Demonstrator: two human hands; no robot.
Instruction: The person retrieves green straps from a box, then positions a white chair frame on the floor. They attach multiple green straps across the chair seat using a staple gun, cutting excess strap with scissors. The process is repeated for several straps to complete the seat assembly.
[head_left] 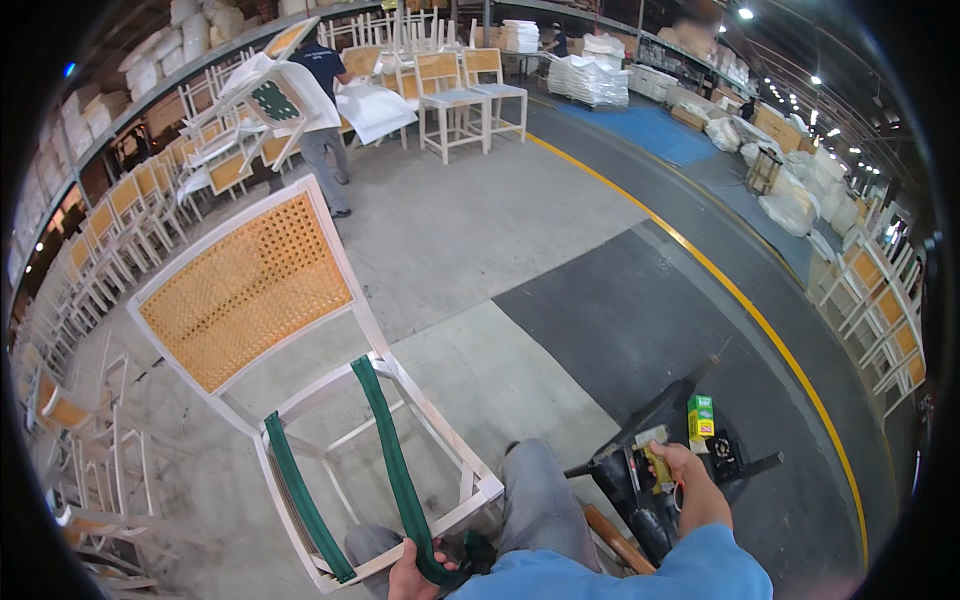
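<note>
In front of me stands a pale wooden chair frame (440, 410) with a woven cane backrest (250, 290) and an unfilled seat opening. One green webbing strap (305, 510) spans the left side of the seat. A second green strap (395, 450) runs from the rear rail to the front, where my left hand (408, 577) grips its near end beside a bunched length of webbing. My right hand (677, 463) reaches to a black stand (620, 490), its fingers closed round a yellowish hand-held object (655, 470) whose kind I cannot make out.
A green and yellow box (701, 418) stands on the black stand. Chairs (120, 220) line the left; others (880, 310) are stacked far right. A person (322, 100) works among chairs at the back. A yellow line (720, 260) crosses the floor.
</note>
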